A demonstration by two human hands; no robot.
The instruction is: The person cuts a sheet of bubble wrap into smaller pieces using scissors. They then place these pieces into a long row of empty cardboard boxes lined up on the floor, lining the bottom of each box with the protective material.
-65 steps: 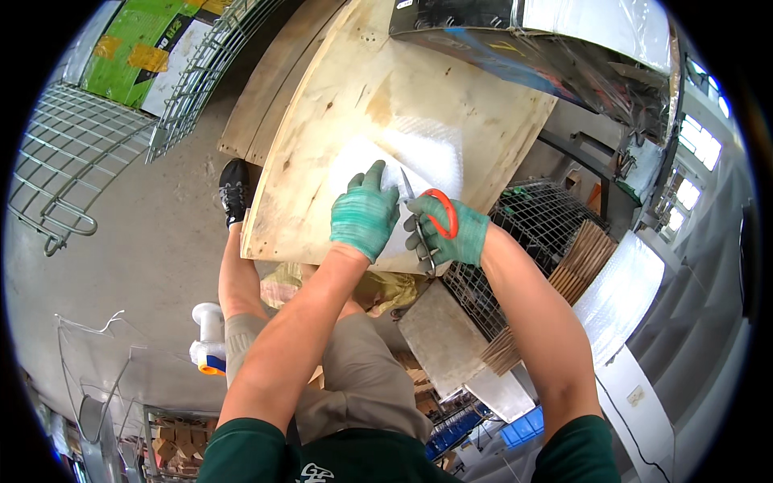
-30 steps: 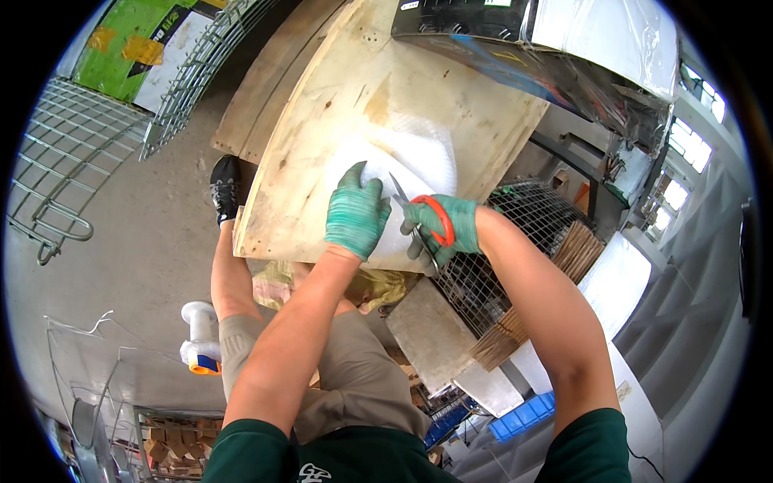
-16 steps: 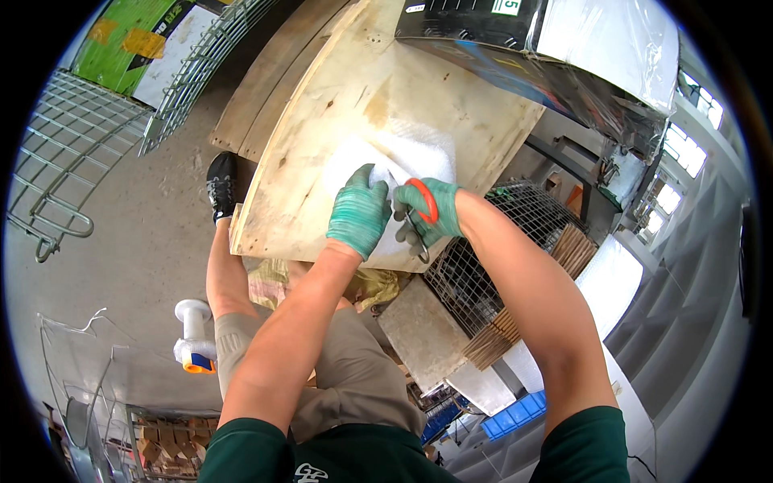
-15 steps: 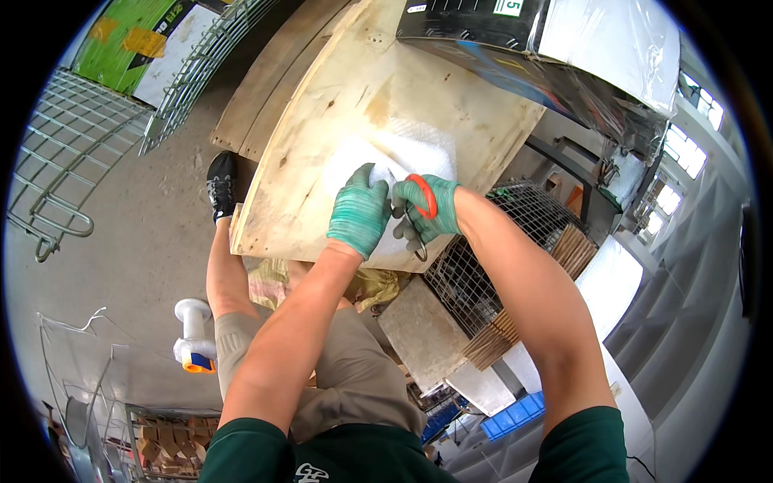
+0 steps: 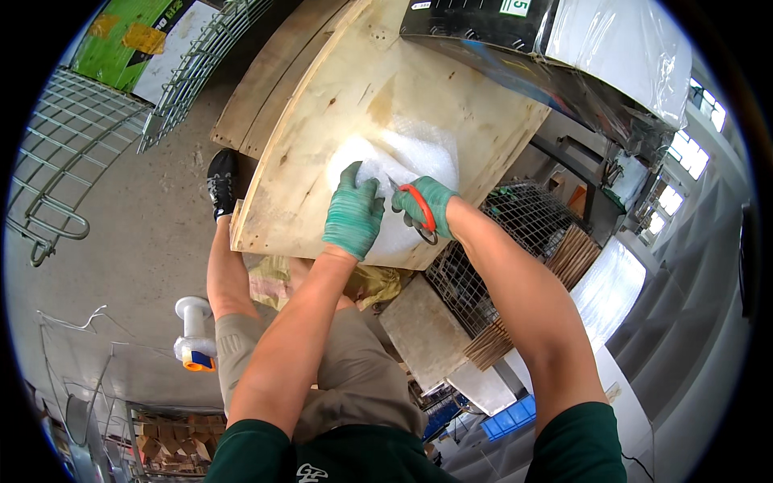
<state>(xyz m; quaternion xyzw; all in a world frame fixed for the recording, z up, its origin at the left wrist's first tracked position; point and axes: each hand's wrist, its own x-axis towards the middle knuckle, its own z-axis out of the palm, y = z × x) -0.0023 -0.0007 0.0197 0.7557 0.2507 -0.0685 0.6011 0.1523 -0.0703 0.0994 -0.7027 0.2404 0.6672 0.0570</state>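
Observation:
White bubble wrap (image 5: 423, 153) lies folded and bunched on a pale plywood board (image 5: 302, 185) in front of me. My left hand (image 5: 354, 213), in a green and grey work glove, is closed on the near edge of the wrap; its fingertips are partly hidden. In my gloved right hand (image 5: 436, 200) is a pair of scissors (image 5: 422, 208) with red handles. Their blades point to the upper left, against the wrap beside my left fingers. Whatever lies under the wrap, if anything, cannot be made out.
A large black box (image 5: 475, 28) covered in clear film stands at the board's far right. Wire mesh baskets (image 5: 76, 121) are at the far left and right. A film roll with a tape dispenser (image 5: 195, 334) lies on the floor. Brown cardboard strips (image 5: 573, 251) sit at right.
My right hand has turned and drawn slightly away from the left, and the scissors show more plainly against the wrap. My left hand has shifted a little left, still at the wrap.

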